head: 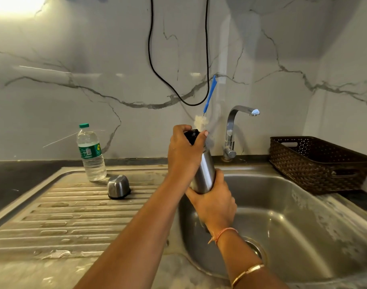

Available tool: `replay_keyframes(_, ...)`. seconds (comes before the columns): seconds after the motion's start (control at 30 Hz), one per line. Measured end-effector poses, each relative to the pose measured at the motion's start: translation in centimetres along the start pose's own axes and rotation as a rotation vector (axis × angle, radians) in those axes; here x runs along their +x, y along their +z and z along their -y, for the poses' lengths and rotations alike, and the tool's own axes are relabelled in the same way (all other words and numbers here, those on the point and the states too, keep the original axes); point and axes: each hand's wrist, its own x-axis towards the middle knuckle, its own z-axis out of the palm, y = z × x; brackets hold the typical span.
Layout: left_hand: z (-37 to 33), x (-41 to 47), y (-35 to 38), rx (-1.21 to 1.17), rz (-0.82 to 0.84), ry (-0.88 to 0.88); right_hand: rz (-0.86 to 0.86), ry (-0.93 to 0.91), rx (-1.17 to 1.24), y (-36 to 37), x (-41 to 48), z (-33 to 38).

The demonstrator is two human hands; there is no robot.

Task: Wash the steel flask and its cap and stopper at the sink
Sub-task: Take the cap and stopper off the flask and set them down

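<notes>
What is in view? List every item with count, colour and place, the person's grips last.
flask: 1, steel, held over the sink
stopper: 1, black, at flask top
cap: 1, steel, mouth down on drainboard
brush: 1, blue handle, above flask top
water bottle: 1, clear, green cap, drainboard rear
tap: 1, steel, behind sink
sink: 1, steel, centre right
basket: 1, dark brown, counter right
cable: 1, black, looped on wall
left grip: 1, holds flask top
right grip: 1, holds flask base
</notes>
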Motion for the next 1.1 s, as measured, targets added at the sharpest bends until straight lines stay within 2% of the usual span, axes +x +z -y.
replay_keyframes(0.07, 0.3, 0.3, -0.3, -0.058, 0.03, 0.005, 0.027, -0.003, 0.037, -0.4, 0.4, -0.3)
replay_keyframes(0.23, 0.5, 1.4, -2.2, -0.291, 0.504, -0.157, 0.099, 0.033, 0.261, -0.1, 0.5, -0.7)
replay_keyframes(0.3, 0.6, 1.6, -3.1, -0.38, 0.56, -0.155, 0.086, 0.024, 0.272, 0.0, 0.5, -0.8)
replay_keyframes(0.47, 0.6, 1.6, -2.8, -0.326, 0.424, -0.136, 0.014, -0.007, 0.145, -0.2, 0.2, -0.3)
replay_keyframes(0.6, 0.8, 1.3, -1.4, -0.236, 0.092, -0.234, -0.051, -0.05, -0.002, 0.0, 0.1, -0.2)
replay_keyframes(0.67, 1.0, 1.0, -1.2, -0.149, -0.017, -0.221, -0.054, -0.076, -0.036, 0.0, 0.3, -0.4)
replay_keyframes(0.7, 1.2, 1.1, -1.2, -0.113, -0.012, -0.197, -0.051, -0.08, -0.038, -0.1, 0.3, -0.5)
replay_keyframes(0.77, 1.1, 1.1, -1.4, -0.129, 0.13, -0.159, -0.048, -0.071, -0.003, 0.0, 0.2, -0.4)
replay_keyframes(0.83, 0.6, 1.2, -1.9, -0.286, 0.349, -0.185, -0.051, -0.055, 0.05, 0.1, 0.1, -0.2)
replay_keyframes(0.9, 0.4, 1.3, -2.6, -0.435, 0.486, -0.21, -0.056, -0.047, 0.073, 0.0, 0.1, -0.2)
replay_keyframes(0.97, 0.7, 1.6, -3.2, -0.453, 0.465, -0.181, -0.052, -0.043, 0.069, -0.2, 0.1, -0.3)
replay_keyframes(1.1, 0.4, 1.1, -2.8, -0.27, 0.241, -0.173, -0.034, -0.065, 0.034, -0.1, -0.1, -0.3)
